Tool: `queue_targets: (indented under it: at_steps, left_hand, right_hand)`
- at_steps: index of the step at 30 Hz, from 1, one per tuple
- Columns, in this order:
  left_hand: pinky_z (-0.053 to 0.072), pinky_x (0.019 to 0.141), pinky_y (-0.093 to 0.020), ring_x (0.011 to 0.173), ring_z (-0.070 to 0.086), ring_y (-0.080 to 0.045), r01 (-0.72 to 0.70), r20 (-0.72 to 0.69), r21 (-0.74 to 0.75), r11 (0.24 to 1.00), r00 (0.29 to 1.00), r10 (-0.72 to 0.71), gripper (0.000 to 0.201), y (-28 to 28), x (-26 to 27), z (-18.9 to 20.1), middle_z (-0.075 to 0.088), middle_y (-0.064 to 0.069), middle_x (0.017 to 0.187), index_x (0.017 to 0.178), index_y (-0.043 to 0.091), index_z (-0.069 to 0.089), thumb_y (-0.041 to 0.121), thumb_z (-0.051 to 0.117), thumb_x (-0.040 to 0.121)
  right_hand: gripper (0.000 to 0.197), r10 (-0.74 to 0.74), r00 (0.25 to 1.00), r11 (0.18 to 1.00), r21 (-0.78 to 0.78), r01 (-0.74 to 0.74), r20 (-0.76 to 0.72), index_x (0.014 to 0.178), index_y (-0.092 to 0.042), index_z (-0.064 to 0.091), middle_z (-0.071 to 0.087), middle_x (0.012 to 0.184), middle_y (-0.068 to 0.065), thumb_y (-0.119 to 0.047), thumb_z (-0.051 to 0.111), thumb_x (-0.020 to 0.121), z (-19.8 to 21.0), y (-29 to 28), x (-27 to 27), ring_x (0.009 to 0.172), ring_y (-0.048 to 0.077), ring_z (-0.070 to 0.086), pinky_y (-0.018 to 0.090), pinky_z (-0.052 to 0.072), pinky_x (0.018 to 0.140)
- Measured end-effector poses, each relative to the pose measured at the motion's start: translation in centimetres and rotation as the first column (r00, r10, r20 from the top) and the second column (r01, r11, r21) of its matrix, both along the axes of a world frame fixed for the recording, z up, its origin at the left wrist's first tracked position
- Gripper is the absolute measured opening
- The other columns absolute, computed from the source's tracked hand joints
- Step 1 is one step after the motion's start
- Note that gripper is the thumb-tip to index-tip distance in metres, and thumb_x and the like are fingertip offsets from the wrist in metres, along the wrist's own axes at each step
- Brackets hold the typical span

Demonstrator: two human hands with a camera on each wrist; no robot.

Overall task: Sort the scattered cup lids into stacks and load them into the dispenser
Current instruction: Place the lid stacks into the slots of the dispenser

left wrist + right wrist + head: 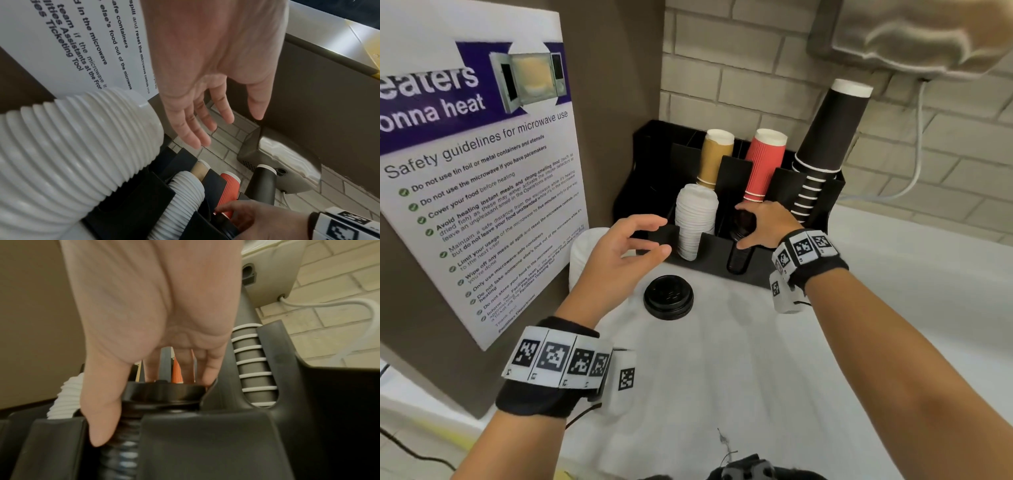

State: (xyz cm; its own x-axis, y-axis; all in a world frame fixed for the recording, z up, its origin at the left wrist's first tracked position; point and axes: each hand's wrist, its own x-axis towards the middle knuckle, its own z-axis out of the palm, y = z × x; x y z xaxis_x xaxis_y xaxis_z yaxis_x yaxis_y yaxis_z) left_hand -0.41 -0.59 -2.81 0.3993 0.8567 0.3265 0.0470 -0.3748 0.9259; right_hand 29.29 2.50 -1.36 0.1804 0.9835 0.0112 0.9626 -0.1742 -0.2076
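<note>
A black dispenser [756, 270] stands at the back of the white counter. My right hand [744, 229] grips the top of a black lid stack [739, 255] that sits in the middle front slot. In the right wrist view the thumb [100, 418] and fingertips [207, 369] clasp the black lid stack [164, 394]. A white lid stack [695, 222] fills the slot to its left. My left hand [659, 238] hovers open in front of the dispenser, holding nothing. A few stacked black lids [668, 297] lie on the counter below it. Another white lid stack [72, 154] stands beside the left hand.
Tan cups [715, 154], red cups [765, 164] and a tall pile of black cups [822, 147] fill the rear slots. A microwave safety poster [476, 171] covers the left wall. A wall unit [911, 41] with a white cable [914, 164] hangs top right.
</note>
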Motion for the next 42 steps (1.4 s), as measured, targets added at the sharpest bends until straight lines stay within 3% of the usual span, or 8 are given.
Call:
queue_targets:
  at_steps: [12, 15, 19, 23, 27, 32, 37, 42]
  left_hand:
    - [0.039, 0.076, 0.001, 0.092, 0.064, 0.002, -0.008, -0.001, -0.009, 1.0, 1.0, 0.008, 0.03, 0.2, -0.1, 0.0, 0.059, 0.006, 0.123, 0.116, 0.025, 0.061, 0.014, 0.066, 0.089]
    - [0.038, 0.077, 0.001, 0.091, 0.064, 0.002, -0.015, 0.004, -0.011, 1.0, 1.0, 0.016, 0.029, 0.4, -0.2, 0.1, 0.06, 0.008, 0.122, 0.115, 0.026, 0.062, 0.014, 0.066, 0.089]
    - [0.042, 0.078, -0.004, 0.088, 0.064, 0.002, -0.003, 0.019, -0.018, 1.0, 1.0, 0.004, 0.029, 0.5, -0.1, 0.3, 0.061, 0.005, 0.121, 0.114, 0.027, 0.062, 0.013, 0.066, 0.089]
    - [0.043, 0.086, -0.016, 0.089, 0.064, 0.002, 0.012, 0.015, -0.016, 1.0, 1.0, -0.012, 0.03, 0.3, 0.0, 0.3, 0.061, 0.01, 0.117, 0.112, 0.033, 0.062, 0.015, 0.066, 0.089]
    - [0.043, 0.088, -0.021, 0.086, 0.064, 0.003, 0.019, 0.017, -0.012, 1.0, 1.0, -0.018, 0.03, 0.2, 0.0, 0.2, 0.062, 0.009, 0.116, 0.109, 0.035, 0.062, 0.014, 0.067, 0.089]
    - [0.048, 0.081, -0.011, 0.097, 0.062, -0.003, 0.029, 0.044, -0.011, 1.0, 0.999, -0.029, 0.034, 0.5, 0.1, -0.3, 0.061, 0.005, 0.118, 0.11, 0.035, 0.06, 0.011, 0.069, 0.087]
    - [0.043, 0.094, -0.021, 0.127, 0.045, -0.008, 0.133, -0.074, -0.062, 0.989, 0.988, -0.137, 0.08, 0.7, 0.8, -1.3, 0.04, 0.013, 0.14, 0.131, 0.052, 0.039, 0.034, 0.084, 0.067]
    - [0.053, 0.091, -0.03, 0.123, 0.052, -0.002, 0.288, 0.025, -0.087, 0.954, 0.958, -0.287, 0.092, 0.0, 1.7, -1.4, 0.042, 0.034, 0.131, 0.131, 0.058, 0.036, 0.033, 0.088, 0.059]
  right_hand:
    - [0.062, 0.0, 0.978, 0.997, -0.074, 0.016, 0.21, 0.138, -0.008, 0.045, 0.05, 0.134, 0.015, -0.027, 0.069, 0.084, -0.6, -0.7, -2.3, 0.123, 0.031, 0.046, 0.041, 0.042, 0.101]
    - [0.058, 0.057, 0.96, 0.983, 0.154, -0.103, 0.274, 0.137, -0.014, 0.046, 0.045, 0.134, 0.01, -0.024, 0.063, 0.083, -0.1, -1.5, -4.9, 0.125, 0.03, 0.038, 0.042, 0.035, 0.103]
    - [0.045, 0.444, 0.896, 0.896, -0.007, -0.444, 0.013, 0.126, -0.015, 0.056, 0.054, 0.119, 0.01, -0.025, 0.065, 0.083, -1.2, -1.5, -11.0, 0.112, 0.029, 0.051, 0.041, 0.045, 0.092]
    - [0.095, 0.432, 0.902, 0.755, -0.553, -0.352, 0.016, 0.147, -0.036, 0.025, 0.038, 0.136, 0.008, -0.05, 0.079, 0.07, -4.3, -0.8, -13.8, 0.126, 0.03, 0.039, 0.049, 0.043, 0.101]
    - [0.086, 0.423, 0.906, 0.744, -0.564, -0.357, -0.015, 0.141, -0.041, 0.031, 0.037, 0.113, 0.007, -0.036, 0.081, 0.071, -5.6, -0.5, -13.8, 0.11, 0.033, 0.05, 0.045, 0.051, 0.09]
    - [0.075, 0.291, 0.909, 0.876, -0.298, -0.378, -0.299, 0.132, -0.036, 0.043, 0.053, 0.121, 0.004, -0.032, 0.083, 0.068, -4.3, -1.7, -11.2, 0.11, 0.023, 0.054, 0.037, 0.051, 0.093]
    - [0.067, 0.231, 0.52, 0.955, 0.089, -0.284, -0.822, 0.13, -0.035, 0.048, 0.058, 0.11, 0.007, -0.008, 0.077, 0.076, -1.0, -4.9, -9.6, 0.092, 0.017, 0.063, 0.035, 0.056, 0.082]
    - [0.065, 0.253, 0.268, 0.956, 0.198, -0.216, -0.93, 0.131, -0.038, 0.047, 0.056, 0.115, 0.018, -0.012, 0.073, 0.076, -0.1, -7.8, -10.5, 0.096, 0.021, 0.063, 0.038, 0.055, 0.083]
